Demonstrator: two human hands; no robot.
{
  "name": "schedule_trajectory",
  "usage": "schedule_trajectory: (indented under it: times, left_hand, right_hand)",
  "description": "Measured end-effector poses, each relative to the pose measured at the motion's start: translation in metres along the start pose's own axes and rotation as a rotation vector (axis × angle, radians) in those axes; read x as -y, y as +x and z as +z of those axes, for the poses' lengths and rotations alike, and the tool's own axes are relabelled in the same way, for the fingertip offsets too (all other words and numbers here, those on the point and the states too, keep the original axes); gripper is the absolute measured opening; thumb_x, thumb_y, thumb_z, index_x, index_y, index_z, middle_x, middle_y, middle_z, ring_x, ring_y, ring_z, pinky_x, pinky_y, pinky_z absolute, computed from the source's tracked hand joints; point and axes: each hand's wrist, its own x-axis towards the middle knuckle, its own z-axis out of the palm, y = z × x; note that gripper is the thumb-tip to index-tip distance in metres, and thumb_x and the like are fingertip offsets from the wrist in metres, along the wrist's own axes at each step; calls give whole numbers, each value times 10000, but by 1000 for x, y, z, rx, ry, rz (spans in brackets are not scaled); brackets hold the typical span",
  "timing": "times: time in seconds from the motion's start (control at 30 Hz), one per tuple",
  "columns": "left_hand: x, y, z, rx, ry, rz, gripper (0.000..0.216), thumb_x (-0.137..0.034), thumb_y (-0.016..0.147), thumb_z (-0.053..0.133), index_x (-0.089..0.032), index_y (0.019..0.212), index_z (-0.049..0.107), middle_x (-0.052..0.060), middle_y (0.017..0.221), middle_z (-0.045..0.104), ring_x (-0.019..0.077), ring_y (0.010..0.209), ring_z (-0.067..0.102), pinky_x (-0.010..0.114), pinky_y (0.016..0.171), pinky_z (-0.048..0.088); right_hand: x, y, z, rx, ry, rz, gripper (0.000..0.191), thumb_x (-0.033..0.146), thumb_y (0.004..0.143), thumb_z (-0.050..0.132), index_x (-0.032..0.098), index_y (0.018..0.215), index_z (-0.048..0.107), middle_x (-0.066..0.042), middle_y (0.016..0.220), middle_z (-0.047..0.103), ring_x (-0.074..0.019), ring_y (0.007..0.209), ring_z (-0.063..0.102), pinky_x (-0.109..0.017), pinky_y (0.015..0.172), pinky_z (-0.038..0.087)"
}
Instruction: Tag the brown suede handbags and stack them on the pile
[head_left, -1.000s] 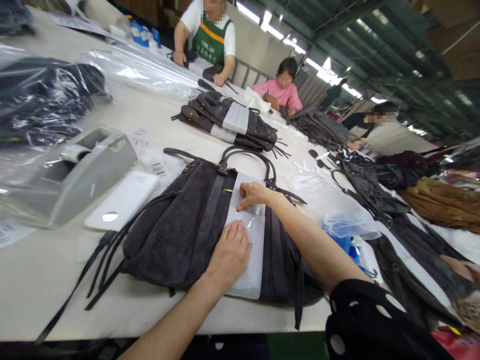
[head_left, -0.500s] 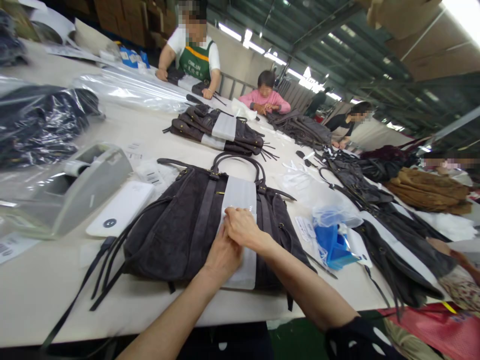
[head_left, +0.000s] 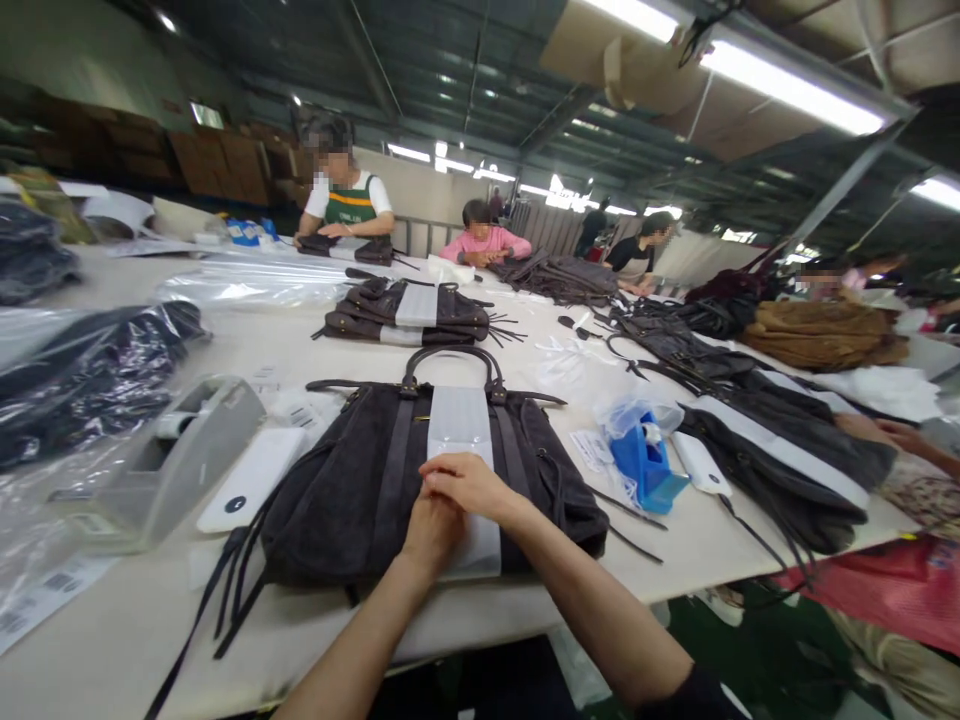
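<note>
A dark grey suede handbag lies flat on the white table in front of me, handles pointing away. A white foam strip runs down its middle. My left hand rests on the lower part of the strip. Its fingers are hidden under my right hand, which lies across them with fingers stretched out to the left, on the strip. Long dark straps trail from the bag toward the near table edge.
Left of the bag are a grey tape dispenser and a flat white device; to its right stands a blue tape dispenser. Bagged dark goods lie at the left. More dark handbags lie beyond. Several people work along the far side.
My right hand came back from the top of the strip and now lies over my left hand. The view has lifted, showing more of the hall.
</note>
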Motion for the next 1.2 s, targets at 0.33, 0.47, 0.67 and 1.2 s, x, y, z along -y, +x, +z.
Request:
schedule_trajectory:
  times: [0.33, 0.47, 0.67, 1.2]
  left_hand:
    - [53, -40, -104, -111, 369, -374, 416, -357, 849, 378, -126, 1167, 514, 178, 1150, 545, 337, 1109, 456, 507, 894, 357]
    - [81, -56, -118, 144, 473, -530, 409, -329, 868, 312, -142, 1183, 493, 147, 864, 615, 292, 818, 589, 389, 682, 438]
    - [88, -49, -126, 247, 310, -492, 342, -240, 855, 311, -188, 1066, 575, 106, 950, 631, 251, 833, 610, 327, 660, 437]
    - [65, 103, -116, 30, 257, -454, 337, -356, 861, 350, -126, 918, 589, 119, 918, 575, 250, 890, 553, 330, 722, 445]
  right_hand:
    - [-58, -112, -27, -309, -714, 574, 298, 372, 840, 454, 150, 992, 581, -177, 1135, 539, -308, 1047, 492, -462, 876, 323]
    - [-60, -114, -25, -199, -692, 633, 312, 369, 880, 365, 157, 934, 587, -148, 938, 597, -274, 855, 577, -376, 713, 400]
    - [-60, -117, -37, -128, -736, 540, 286, 306, 895, 357, 151, 901, 597, -135, 850, 605, -224, 812, 606, -302, 684, 402]
    - [-48, -8, -67, -75, -610, 148, 258, 364, 870, 446, 182, 1011, 562, -114, 1071, 561, -223, 1008, 517, -363, 841, 379]
